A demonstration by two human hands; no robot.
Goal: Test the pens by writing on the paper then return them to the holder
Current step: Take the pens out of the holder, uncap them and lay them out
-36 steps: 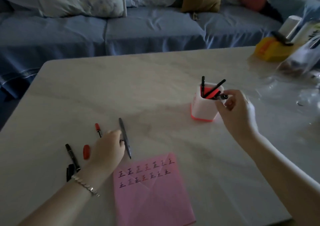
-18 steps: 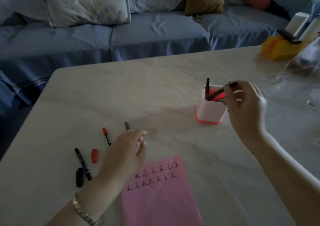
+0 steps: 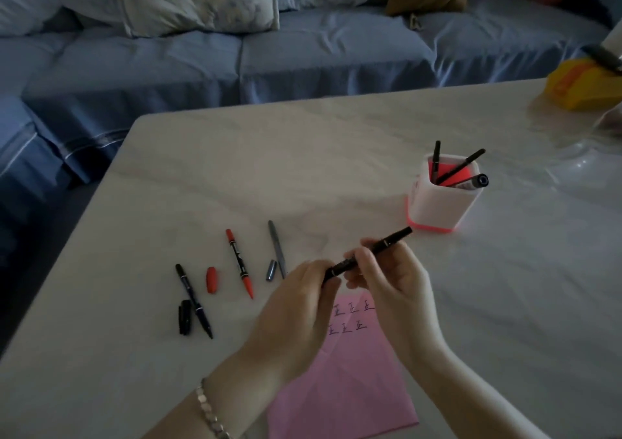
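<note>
Both hands grip one black pen [image 3: 387, 246] above the pink paper [image 3: 350, 384]. My left hand [image 3: 299, 307] pinches its lower end, my right hand [image 3: 390, 280] holds its middle. The paper carries two rows of written marks, partly hidden by my hands. A white holder [image 3: 441, 206] with a red inside stands to the upper right with three dark pens in it. On the table to the left lie an uncapped black pen [image 3: 193, 300] with its cap [image 3: 184, 317], a red pen [image 3: 239, 263] with its red cap [image 3: 212, 280], and a grey pen [image 3: 277, 248] with its cap [image 3: 271, 270].
The pale marble table [image 3: 336, 142] ends at its left edge, with a blue sofa [image 3: 303, 54] and cushions behind. A yellow object [image 3: 572, 85] and clear plastic items [image 3: 585, 162] sit at the far right of the table.
My right hand took a black pen out of the holder and brought it down over the paper. My left hand left the grey pen on the table and closed on the black pen's end.
</note>
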